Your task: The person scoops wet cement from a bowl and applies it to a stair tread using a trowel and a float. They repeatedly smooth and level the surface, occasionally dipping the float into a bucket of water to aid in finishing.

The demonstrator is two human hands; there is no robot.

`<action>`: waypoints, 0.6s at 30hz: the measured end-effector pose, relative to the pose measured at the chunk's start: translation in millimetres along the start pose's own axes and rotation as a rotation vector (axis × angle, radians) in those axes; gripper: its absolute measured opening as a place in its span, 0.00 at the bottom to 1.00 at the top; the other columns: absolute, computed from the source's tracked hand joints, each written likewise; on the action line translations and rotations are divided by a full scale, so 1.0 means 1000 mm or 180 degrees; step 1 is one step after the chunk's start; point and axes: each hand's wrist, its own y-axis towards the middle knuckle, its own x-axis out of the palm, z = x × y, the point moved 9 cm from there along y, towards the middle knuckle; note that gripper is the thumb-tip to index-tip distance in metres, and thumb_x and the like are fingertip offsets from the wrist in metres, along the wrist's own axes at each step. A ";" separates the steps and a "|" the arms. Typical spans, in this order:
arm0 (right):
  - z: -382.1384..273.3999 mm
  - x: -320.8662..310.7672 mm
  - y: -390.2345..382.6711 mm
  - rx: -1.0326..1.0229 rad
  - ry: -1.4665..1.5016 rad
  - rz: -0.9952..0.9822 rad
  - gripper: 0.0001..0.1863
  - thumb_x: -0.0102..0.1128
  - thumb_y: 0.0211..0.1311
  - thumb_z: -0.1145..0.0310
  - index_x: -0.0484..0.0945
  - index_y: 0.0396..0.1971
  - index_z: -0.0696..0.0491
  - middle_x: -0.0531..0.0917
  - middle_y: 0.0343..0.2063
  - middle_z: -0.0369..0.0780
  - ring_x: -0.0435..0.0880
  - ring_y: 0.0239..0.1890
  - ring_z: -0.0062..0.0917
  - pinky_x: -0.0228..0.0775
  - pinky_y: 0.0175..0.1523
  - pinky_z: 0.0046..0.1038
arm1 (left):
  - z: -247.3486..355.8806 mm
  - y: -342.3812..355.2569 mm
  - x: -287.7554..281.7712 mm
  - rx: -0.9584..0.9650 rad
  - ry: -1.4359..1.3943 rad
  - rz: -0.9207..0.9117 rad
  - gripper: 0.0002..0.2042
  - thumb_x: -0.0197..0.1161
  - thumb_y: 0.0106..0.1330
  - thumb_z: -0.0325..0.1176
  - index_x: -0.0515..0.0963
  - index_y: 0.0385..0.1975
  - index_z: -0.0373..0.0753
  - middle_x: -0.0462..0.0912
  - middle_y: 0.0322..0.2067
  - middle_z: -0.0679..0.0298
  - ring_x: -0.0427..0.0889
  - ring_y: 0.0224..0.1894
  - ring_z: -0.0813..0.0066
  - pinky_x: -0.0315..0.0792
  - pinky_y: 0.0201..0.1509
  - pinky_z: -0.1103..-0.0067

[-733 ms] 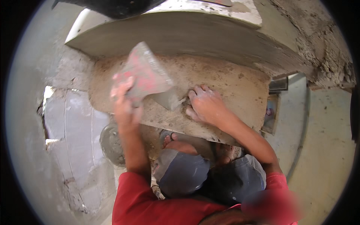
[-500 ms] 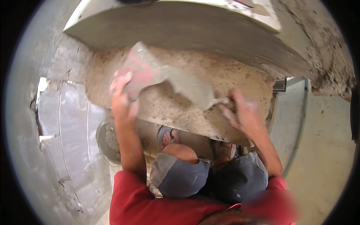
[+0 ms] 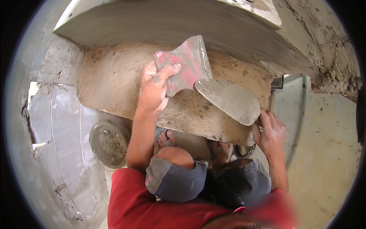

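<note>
My left hand [image 3: 153, 84] is closed around a flat scraper plate [image 3: 187, 63], red under smears of grey mortar, with its thumb across the face. In my right hand [image 3: 271, 130] is a pointing trowel [image 3: 233, 100], its broad blade coated with wet mortar. The trowel's rounded tip meets or overlaps the plate's lower right corner; whether they touch I cannot tell. My right fingers wrap the handle, which they mostly hide. Both tools are above a brown, mortar-spotted board [image 3: 110, 76].
A smooth grey plastered face [image 3: 164, 26] rises beyond the board. To the left stands a round container [image 3: 92, 147] of mortar, beside grey panels [image 3: 65, 118]. Rough mortar [image 3: 339, 65] clings at the far right, above a pale panel [image 3: 328, 126]. My knees and feet are below the board.
The scraper plate has moved right and turned with my left hand. My right hand has shifted right and nearer with the trowel, whose blade now shows its broad face.
</note>
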 end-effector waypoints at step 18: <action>0.148 0.014 0.014 0.1254 0.1971 0.0351 0.22 0.66 0.66 0.59 0.85 0.51 0.61 0.86 0.34 0.48 0.85 0.36 0.35 0.75 0.46 0.33 | -0.054 0.000 0.056 -0.0309 0.0913 -0.0564 0.08 0.64 0.70 0.22 0.84 0.45 0.28 0.89 0.39 0.62 0.86 0.40 0.78 0.80 0.49 0.76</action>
